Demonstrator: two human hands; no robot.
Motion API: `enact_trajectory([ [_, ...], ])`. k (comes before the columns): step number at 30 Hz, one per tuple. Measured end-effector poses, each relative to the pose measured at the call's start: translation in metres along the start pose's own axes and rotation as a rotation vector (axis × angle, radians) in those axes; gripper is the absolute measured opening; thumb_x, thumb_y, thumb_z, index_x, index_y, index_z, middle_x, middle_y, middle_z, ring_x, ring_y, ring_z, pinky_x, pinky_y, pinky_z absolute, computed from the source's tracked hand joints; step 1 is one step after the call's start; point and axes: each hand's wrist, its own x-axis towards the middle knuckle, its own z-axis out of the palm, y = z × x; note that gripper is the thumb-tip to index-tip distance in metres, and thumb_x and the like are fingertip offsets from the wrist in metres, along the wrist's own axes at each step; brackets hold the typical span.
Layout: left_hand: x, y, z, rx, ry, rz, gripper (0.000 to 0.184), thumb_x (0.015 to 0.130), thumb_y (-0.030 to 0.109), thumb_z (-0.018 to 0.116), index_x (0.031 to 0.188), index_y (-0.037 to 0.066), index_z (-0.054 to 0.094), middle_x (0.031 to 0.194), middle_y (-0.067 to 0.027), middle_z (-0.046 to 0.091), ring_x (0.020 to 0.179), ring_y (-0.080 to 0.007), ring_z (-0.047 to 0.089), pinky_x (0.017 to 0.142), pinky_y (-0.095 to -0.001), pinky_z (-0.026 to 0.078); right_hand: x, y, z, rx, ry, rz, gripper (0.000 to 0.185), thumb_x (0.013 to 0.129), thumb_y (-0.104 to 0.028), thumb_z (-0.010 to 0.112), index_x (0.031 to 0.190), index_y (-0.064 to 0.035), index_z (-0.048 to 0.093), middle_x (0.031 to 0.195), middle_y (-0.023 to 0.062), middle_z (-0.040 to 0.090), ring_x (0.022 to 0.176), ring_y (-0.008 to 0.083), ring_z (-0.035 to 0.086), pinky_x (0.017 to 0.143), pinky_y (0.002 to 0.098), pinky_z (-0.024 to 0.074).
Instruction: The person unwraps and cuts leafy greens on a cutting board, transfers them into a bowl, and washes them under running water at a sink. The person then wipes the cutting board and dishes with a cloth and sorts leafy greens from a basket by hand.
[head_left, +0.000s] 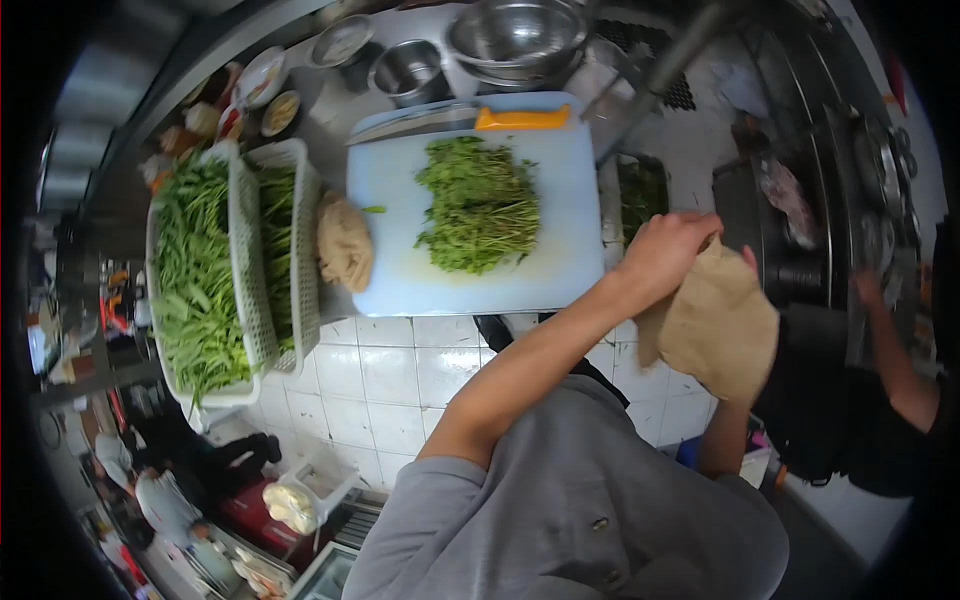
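Note:
My left hand reaches across to the right, its fingers pinched on the top of a beige-brown cloth. The cloth hangs down over my right hand; just a bit of finger shows at its upper edge, and it seems to grip the cloth from behind. To the left, a heap of cut leafy greens lies on a pale blue cutting board. A knife with a yellow handle rests along the board's far edge. A second, crumpled beige cloth sits at the board's left edge.
Two white perforated baskets of greens stand left of the board. Metal bowls and a steel pot are behind it. Another person's arm is at the right. People work at lower left.

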Motion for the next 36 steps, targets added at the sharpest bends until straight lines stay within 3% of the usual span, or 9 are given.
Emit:
enact_trajectory([
  [2,0.000,-0.031,0.034,-0.121,0.034,0.172,0.041,0.080,0.008,0.064,0.120,0.005,0.059,0.114,-0.0191,0.063,0.104,-0.0390,0.061,0.090,-0.0399,0.050,-0.001,0.013,-0.056,-0.344,-0.033,-0.050,0.051,0.097,-0.015,0.048,0.146,-0.0063,0.035,0.134,0.0102,0.053,0.119,0.0205,0.054,0.104,0.0349,0.0413],
  [5,-0.032,-0.030,0.025,0.003,0.018,0.037,0.047,0.085,0.006,0.064,0.131,0.007,0.052,0.127,-0.0184,0.058,0.108,-0.0389,0.059,0.092,-0.0406,0.049,0.011,0.033,-0.107,-0.356,0.118,-0.104,0.052,0.096,-0.012,0.050,0.146,-0.0057,0.037,0.137,0.0111,0.050,0.121,0.0219,0.053,0.105,0.0355,0.0401],
  [12,-0.114,-0.019,-0.062,0.147,0.161,-0.163,0.026,0.086,0.001,0.064,0.111,0.007,0.066,0.109,-0.0123,0.067,0.103,-0.0313,0.063,0.090,-0.0376,0.050,0.090,0.084,-0.124,-0.354,0.077,-0.095,0.055,0.092,-0.007,0.056,0.144,-0.0043,0.040,0.144,0.0131,0.045,0.125,0.0250,0.049,0.107,0.0369,0.0375],
  [17,-0.131,-0.024,-0.125,0.786,0.362,-0.156,0.031,0.082,0.004,0.068,0.112,0.005,0.064,0.127,-0.0124,0.058,0.119,-0.0343,0.053,0.100,-0.0415,0.044,0.145,0.134,-0.116,-1.203,-0.175,-0.177,0.053,0.088,0.000,0.060,0.139,-0.0065,0.049,0.145,0.0136,0.044,0.123,0.0252,0.052,0.103,0.0355,0.0418],
  [21,-0.157,-0.047,-0.136,0.806,0.304,-0.260,0.032,0.080,0.004,0.069,0.111,0.006,0.064,0.129,-0.0122,0.056,0.122,-0.0354,0.051,0.101,-0.0422,0.044,0.124,0.087,-0.018,-0.793,-0.159,-0.301,0.040,0.088,0.001,0.061,0.127,-0.0072,0.059,0.129,0.0099,0.057,0.106,0.0163,0.060,0.082,0.0262,0.0518],
  [28,-0.183,-0.057,-0.123,0.722,0.322,-0.237,0.031,0.074,0.000,0.069,0.104,0.009,0.068,0.127,-0.0086,0.057,0.121,-0.0347,0.052,0.098,-0.0433,0.046,0.082,0.084,0.129,-0.823,-0.651,-0.486,0.018,0.086,-0.001,0.064,0.104,-0.0023,0.069,0.108,0.0097,0.067,0.085,0.0193,0.065,0.070,0.0268,0.0516],
  [30,-0.187,-0.059,-0.121,0.740,0.321,-0.233,0.030,0.074,0.000,0.069,0.103,0.009,0.068,0.127,-0.0082,0.057,0.120,-0.0344,0.052,0.098,-0.0429,0.046,0.090,0.097,0.164,-0.825,-0.709,-0.462,0.019,0.085,-0.011,0.068,0.103,-0.0037,0.070,0.105,0.0087,0.068,0.089,0.0246,0.066,0.075,0.0317,0.0522],
  [33,-0.190,-0.060,-0.119,0.759,0.330,-0.210,0.030,0.073,-0.001,0.069,0.102,0.009,0.068,0.127,-0.0078,0.057,0.120,-0.0343,0.052,0.098,-0.0426,0.046,0.116,0.134,0.198,-1.046,-0.738,-0.821,0.022,0.084,-0.021,0.070,0.100,-0.0060,0.072,0.101,0.0079,0.068,0.093,0.0270,0.065,0.081,0.0368,0.0511],
  [36,-0.191,-0.060,-0.120,0.769,0.336,-0.194,0.031,0.073,-0.003,0.069,0.102,0.008,0.067,0.125,-0.0094,0.057,0.118,-0.0351,0.053,0.096,-0.0426,0.047,0.144,0.131,0.222,-1.283,-0.977,-0.551,0.026,0.082,-0.028,0.071,0.099,-0.0076,0.072,0.099,0.0081,0.068,0.098,0.0287,0.064,0.085,0.0407,0.0492],
])
